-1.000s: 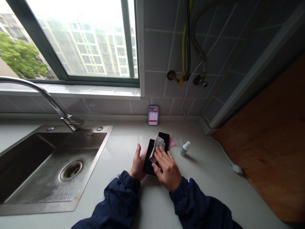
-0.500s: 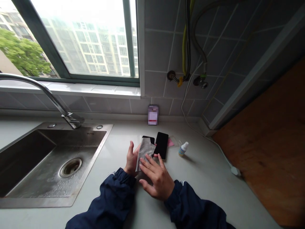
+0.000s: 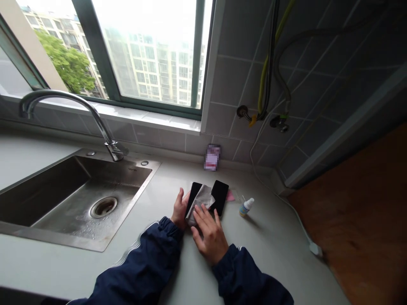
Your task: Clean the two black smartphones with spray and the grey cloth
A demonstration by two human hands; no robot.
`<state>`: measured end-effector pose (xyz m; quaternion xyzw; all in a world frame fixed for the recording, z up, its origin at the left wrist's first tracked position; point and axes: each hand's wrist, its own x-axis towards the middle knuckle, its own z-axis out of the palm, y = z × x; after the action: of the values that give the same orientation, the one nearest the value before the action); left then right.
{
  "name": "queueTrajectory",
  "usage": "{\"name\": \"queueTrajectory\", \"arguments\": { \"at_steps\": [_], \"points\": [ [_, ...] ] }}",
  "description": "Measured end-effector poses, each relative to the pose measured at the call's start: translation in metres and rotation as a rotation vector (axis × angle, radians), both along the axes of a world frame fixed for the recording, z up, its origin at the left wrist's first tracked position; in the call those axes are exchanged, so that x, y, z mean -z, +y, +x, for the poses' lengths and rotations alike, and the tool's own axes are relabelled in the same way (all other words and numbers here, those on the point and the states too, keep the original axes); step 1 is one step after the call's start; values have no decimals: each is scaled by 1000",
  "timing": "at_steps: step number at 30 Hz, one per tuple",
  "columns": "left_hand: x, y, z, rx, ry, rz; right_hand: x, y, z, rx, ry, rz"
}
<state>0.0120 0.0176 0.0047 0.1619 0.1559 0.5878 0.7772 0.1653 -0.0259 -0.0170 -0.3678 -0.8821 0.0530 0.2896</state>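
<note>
My left hand [image 3: 179, 209] supports a black smartphone [image 3: 193, 191] from its left side and beneath; the thumb stands up and the other fingers are mostly hidden. A light grey cloth [image 3: 202, 198] lies over much of that phone's screen. On the lower part of the cloth rest the fingers of my right hand [image 3: 210, 235], stretched out and slightly apart, pressing it against the phone. Just right of the cloth a second black smartphone [image 3: 220, 197] lies on the counter, its lower end close to my right fingertips.
A small white spray bottle [image 3: 246, 207] stands to the right, near a pink piece [image 3: 230, 195]. Against the wall leans a device with a blurred screen [image 3: 212, 157]. A steel sink [image 3: 133, 192] with a faucet [image 3: 98, 123] is at left. A cable [image 3: 294, 207] runs along the right.
My view has shifted left and tilted. The cloth has slid down and right across the phone under my right hand, baring more of the screen's upper left.
</note>
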Motion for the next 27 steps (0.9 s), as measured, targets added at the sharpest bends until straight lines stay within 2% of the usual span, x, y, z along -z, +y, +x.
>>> {"name": "queueTrajectory", "arguments": {
  "at_steps": [10, 18, 27],
  "points": [
    [2, -2, 1, -41, 26, -12, 9, 1, 3, -19, 44, 36],
    [4, -3, 2, -112, 136, -21, 11, 3, 3, -54, 114, -2],
    [6, -5, 2, -96, 161, -14, 14, 2, 4, -65, 125, -14]
  ]
}}
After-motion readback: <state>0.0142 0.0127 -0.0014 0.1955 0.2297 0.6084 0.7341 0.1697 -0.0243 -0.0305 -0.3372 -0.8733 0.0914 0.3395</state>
